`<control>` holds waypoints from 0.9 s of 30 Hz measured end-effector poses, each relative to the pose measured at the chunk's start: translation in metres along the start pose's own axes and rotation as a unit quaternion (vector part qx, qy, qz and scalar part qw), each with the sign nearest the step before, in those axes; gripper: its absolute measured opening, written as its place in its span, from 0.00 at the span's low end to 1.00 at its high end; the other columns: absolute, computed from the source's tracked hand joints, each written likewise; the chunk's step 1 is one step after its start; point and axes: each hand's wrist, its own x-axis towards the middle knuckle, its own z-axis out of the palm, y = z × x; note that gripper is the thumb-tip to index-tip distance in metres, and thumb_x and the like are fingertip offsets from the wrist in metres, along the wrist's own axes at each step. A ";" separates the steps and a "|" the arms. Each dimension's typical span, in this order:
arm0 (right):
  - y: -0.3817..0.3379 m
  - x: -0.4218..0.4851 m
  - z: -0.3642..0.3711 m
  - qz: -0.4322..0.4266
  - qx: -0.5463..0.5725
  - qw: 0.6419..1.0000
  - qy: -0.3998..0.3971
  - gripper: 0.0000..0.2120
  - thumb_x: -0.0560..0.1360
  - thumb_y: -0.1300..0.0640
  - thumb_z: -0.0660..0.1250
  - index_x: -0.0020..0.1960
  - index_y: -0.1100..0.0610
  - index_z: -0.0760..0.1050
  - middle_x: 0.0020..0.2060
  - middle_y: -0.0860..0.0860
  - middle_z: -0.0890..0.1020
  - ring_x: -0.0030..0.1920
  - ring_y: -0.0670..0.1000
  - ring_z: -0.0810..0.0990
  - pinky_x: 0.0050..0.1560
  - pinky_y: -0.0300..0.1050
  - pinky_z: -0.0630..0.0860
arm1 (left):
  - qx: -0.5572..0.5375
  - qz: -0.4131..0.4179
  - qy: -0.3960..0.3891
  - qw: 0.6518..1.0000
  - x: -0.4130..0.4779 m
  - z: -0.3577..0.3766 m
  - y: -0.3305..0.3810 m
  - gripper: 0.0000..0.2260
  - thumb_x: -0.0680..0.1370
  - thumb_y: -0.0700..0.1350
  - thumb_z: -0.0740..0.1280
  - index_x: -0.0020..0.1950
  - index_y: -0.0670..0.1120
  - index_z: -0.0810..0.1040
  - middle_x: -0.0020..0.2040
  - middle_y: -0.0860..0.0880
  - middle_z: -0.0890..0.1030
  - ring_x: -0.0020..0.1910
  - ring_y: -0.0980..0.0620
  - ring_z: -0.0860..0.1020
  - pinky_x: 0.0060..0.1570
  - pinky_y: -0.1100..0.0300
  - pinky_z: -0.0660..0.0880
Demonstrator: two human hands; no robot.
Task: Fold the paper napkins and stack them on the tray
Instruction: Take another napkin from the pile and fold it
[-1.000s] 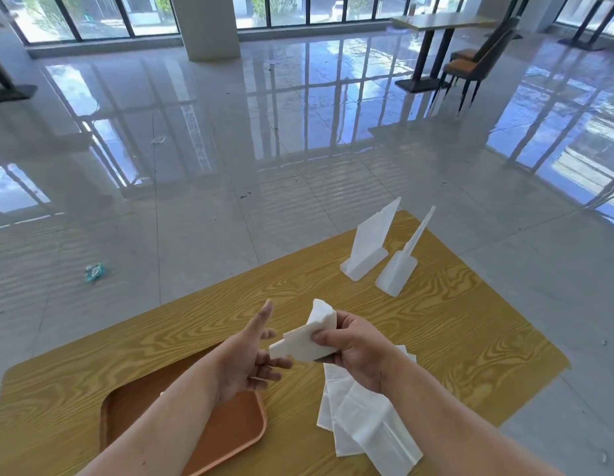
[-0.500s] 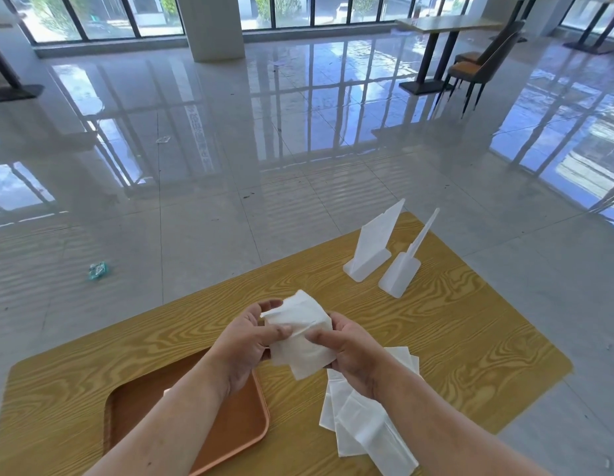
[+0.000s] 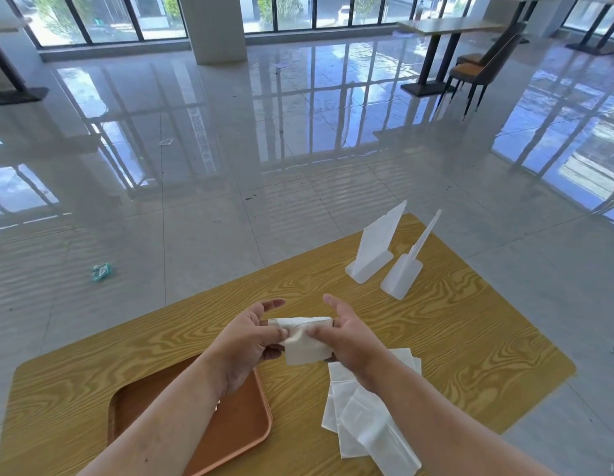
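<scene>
Nearest: tray (image 3: pixel 243 441), partly hidden under left forearm (image 3: pixel 154 424); no stack discernible on exposed part. Just right, on counter (image 3: pixel 470 338): loose napkins (image 3: pixel 364 427), judged remaining work. Above, between both: one napkin (image 3: pixel 305 345) mid-fold, pinched at its edge by fingers (image 3: pixel 280 333) of left hand (image 3: pixel 245 341) and right hand (image 3: pixel 350 338). Judged early stage; stacking not yet done.

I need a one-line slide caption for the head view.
Left hand and right hand pinch a paper napkin above the wooden table, between the orange tray and loose napkins.
</scene>
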 end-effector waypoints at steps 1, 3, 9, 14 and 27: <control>0.001 -0.002 0.001 -0.026 -0.124 0.992 0.009 0.48 0.70 0.40 0.78 0.83 0.39 0.55 0.70 0.50 0.76 0.65 0.51 0.80 0.60 0.46 0.81 | -0.006 -0.001 0.014 1.000 0.001 0.001 -0.001 0.23 0.78 0.30 0.71 0.70 0.49 0.77 0.45 0.44 0.86 0.36 0.52 0.82 0.38 0.60 0.81; 0.006 -0.004 0.004 -0.079 -0.332 0.940 0.005 0.57 0.64 0.28 0.76 0.83 0.36 0.49 0.78 0.48 0.66 0.78 0.53 0.64 0.77 0.54 0.65 | -0.018 -0.005 0.032 0.999 0.003 0.002 -0.001 0.22 0.78 0.31 0.73 0.69 0.47 0.77 0.42 0.45 0.85 0.33 0.53 0.81 0.37 0.60 0.82; 0.017 -0.008 0.013 -0.254 -0.452 0.854 0.040 0.33 0.78 0.48 0.66 0.82 0.48 0.64 0.76 0.47 0.72 0.77 0.49 0.65 0.78 0.49 0.65 | -0.001 -0.016 0.048 0.999 0.003 0.001 0.000 0.21 0.78 0.33 0.74 0.68 0.47 0.78 0.46 0.41 0.85 0.37 0.50 0.82 0.39 0.59 0.82; 0.014 -0.010 0.013 -0.257 -0.438 0.861 0.025 0.21 0.84 0.50 0.58 0.76 0.49 0.73 0.70 0.44 0.80 0.72 0.44 0.72 0.70 0.37 0.66 | 0.010 -0.028 0.053 0.998 0.002 -0.003 -0.003 0.20 0.79 0.33 0.74 0.68 0.48 0.78 0.40 0.46 0.85 0.34 0.53 0.82 0.40 0.58 0.82; 0.006 -0.005 0.015 -0.165 -0.309 0.922 0.166 0.22 0.85 0.47 0.57 0.32 0.51 0.65 0.26 0.45 0.70 0.27 0.46 0.66 0.29 0.42 0.63 | 0.149 -0.087 0.062 0.983 0.002 0.000 -0.002 0.16 0.77 0.37 0.73 0.64 0.50 0.80 0.45 0.44 0.85 0.27 0.54 0.76 0.32 0.58 0.76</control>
